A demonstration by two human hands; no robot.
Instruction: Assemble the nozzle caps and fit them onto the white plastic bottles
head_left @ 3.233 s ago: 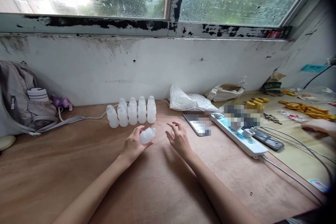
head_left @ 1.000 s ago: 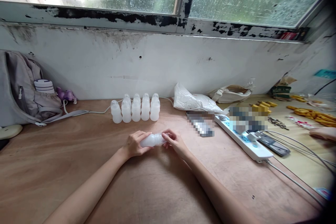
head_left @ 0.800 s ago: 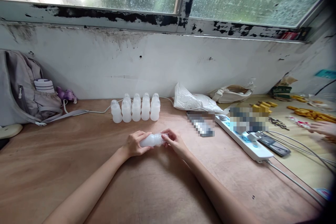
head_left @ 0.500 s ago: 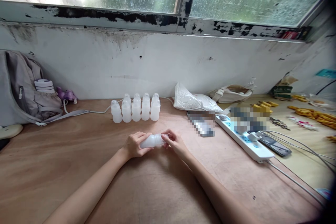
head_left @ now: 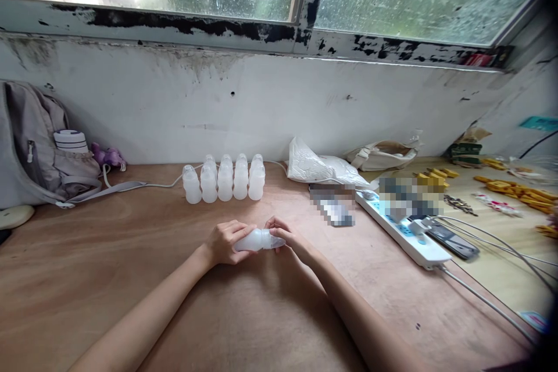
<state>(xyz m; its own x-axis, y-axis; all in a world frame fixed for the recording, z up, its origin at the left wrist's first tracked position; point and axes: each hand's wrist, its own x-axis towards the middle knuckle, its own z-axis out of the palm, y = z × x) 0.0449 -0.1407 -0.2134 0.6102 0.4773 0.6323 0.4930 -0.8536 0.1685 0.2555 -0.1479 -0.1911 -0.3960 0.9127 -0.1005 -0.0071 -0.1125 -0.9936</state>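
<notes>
A translucent white plastic bottle (head_left: 255,240) lies nearly level between my hands, just above the wooden table (head_left: 226,314). My left hand (head_left: 226,241) is wrapped around its base end. At the other end, my right hand (head_left: 285,235) has its fingers closed around the clear top, thumb and fingers on opposite sides. Beyond my hands, several similar white bottles (head_left: 225,180) stand upright, grouped close together near the wall.
A grey backpack (head_left: 39,145) with a white cup stands at the left. To the right lie a white plastic bag (head_left: 322,168), a power strip (head_left: 405,232) with cables, a phone (head_left: 453,240) and yellow items (head_left: 514,192).
My right hand has turned about the bottle's top, its fingers now lying more over it. The bottle has tipped slightly and stays in my left hand.
</notes>
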